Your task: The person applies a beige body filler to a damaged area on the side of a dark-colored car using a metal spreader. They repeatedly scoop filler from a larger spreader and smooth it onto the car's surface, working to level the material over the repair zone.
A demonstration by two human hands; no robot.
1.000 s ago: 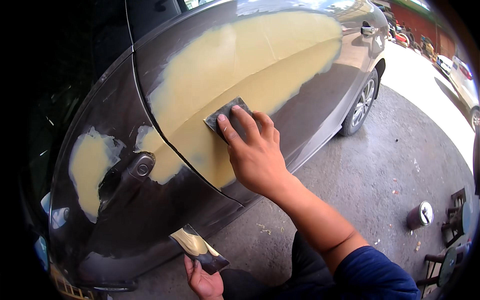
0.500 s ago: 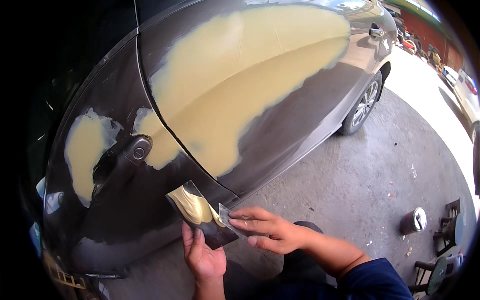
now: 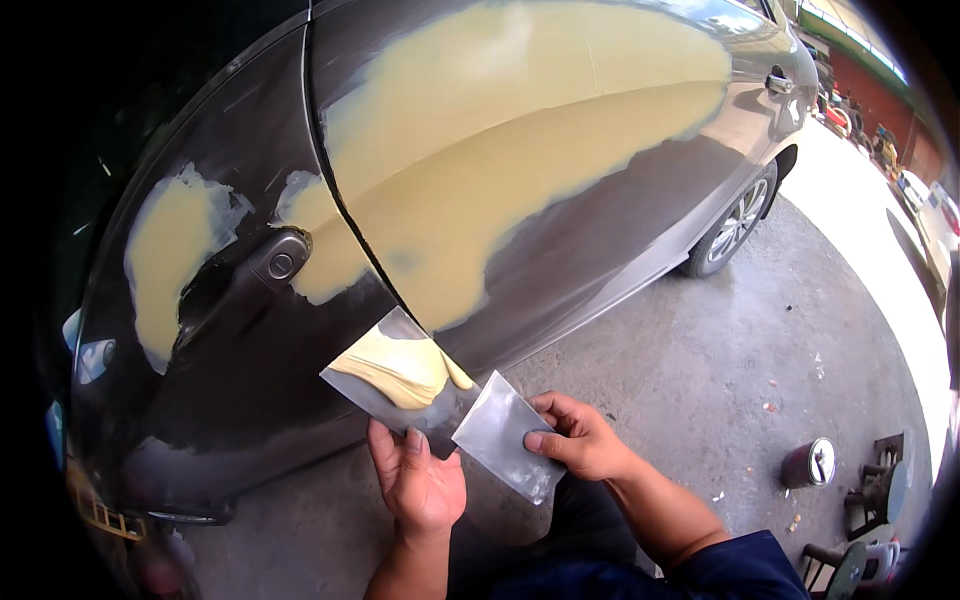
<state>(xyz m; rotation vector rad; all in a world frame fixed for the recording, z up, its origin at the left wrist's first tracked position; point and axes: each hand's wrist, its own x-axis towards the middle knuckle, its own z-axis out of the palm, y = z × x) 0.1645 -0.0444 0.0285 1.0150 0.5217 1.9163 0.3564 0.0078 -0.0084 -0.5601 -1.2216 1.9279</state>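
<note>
My left hand (image 3: 420, 480) grips a dark flat plate (image 3: 450, 418) by its lower edge, thumb on top. A thick mound of pale yellow body filler (image 3: 395, 370) lies on that plate. In my right hand (image 3: 580, 440) is a grey, flat putty spreader (image 3: 505, 440), pinched between thumb and fingers, its face turned up. The spreader's left edge meets or overlaps the plate's right side. Behind both, a dark car's side (image 3: 260, 380) carries broad yellow filler patches (image 3: 430, 190) across two door panels, around a door handle lock (image 3: 281, 264).
The car's rear wheel (image 3: 738, 222) rests on the grey concrete floor (image 3: 680, 380). An open can (image 3: 810, 465) stands on the right, near small dark stools (image 3: 880, 495). Other vehicles (image 3: 935, 220) and clutter lie beyond in bright light.
My right hand has turned the spreader over so its broad face shows, fingers now beneath it. The left-hand plate has tilted flatter. The view has shifted slightly.
</note>
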